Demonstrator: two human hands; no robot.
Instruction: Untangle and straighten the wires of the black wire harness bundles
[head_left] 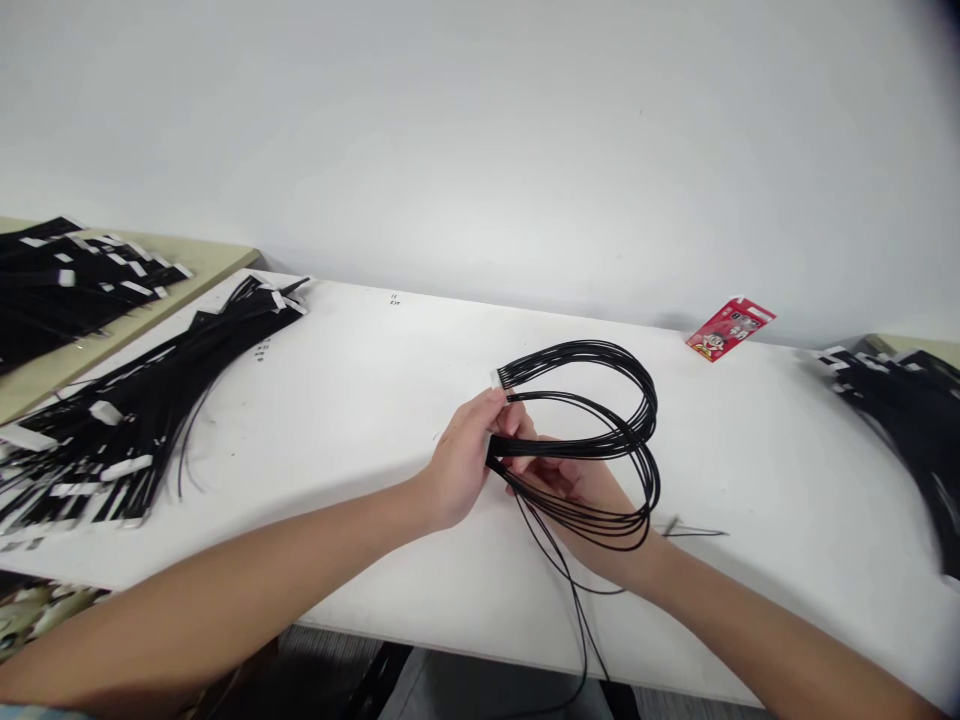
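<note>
A wire harness (637, 400) of thin black wires with white connectors is held up over the white table, its wires looping out to the right. My left hand (469, 455) is closed on its connector end, the thumb by a white connector (496, 378). Behind the loops, my right hand (566, 472) has its fingers curled close to the wires below the left hand; the wires partly hide them. What the right fingers pinch I cannot make out. A few loose black wires (577, 590) hang down from there toward the table's front edge.
A pile of black harnesses (157, 390) lies on the white table (360, 400) at left, with more harnesses (75, 280) on a beige surface beyond. Another bundle (900, 410) is at far right. A red packet (729, 328) lies near the wall. A short wire piece (694, 531) is by the right forearm.
</note>
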